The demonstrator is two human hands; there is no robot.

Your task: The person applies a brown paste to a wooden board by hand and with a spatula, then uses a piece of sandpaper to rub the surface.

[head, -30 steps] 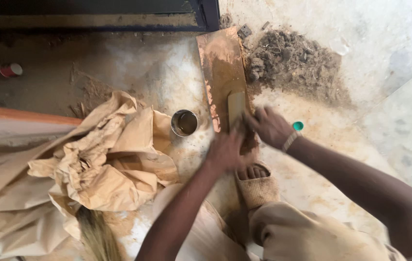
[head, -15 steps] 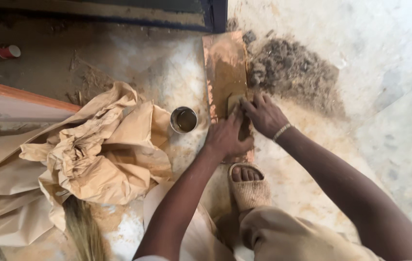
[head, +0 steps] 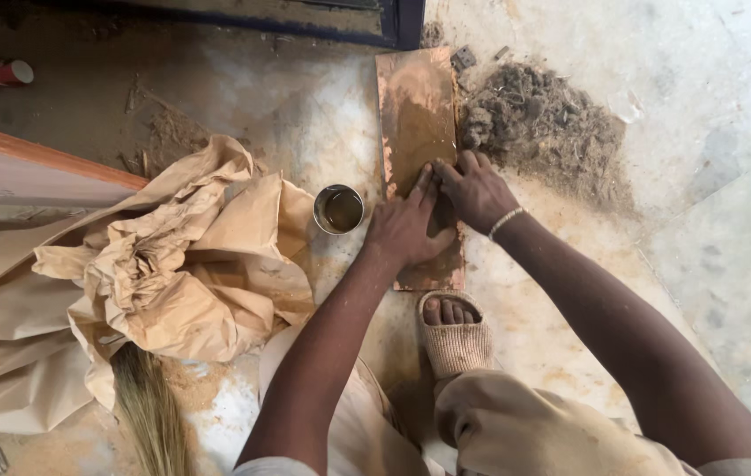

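Head view, left hand (head: 406, 231) and right hand (head: 474, 189) pressed flat (grip open) on gritty rectangular slab (head: 417, 115)

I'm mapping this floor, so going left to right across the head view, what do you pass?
Red cap → crumpled brown paper → tin cup → left hand → right hand → dirt pile.

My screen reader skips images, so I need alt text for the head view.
Both hands, left hand and right hand, press on a reddish-brown slab lying on a dusty floor. A small tin of liquid and crumpled brown paper lie left; a debris pile lies right.
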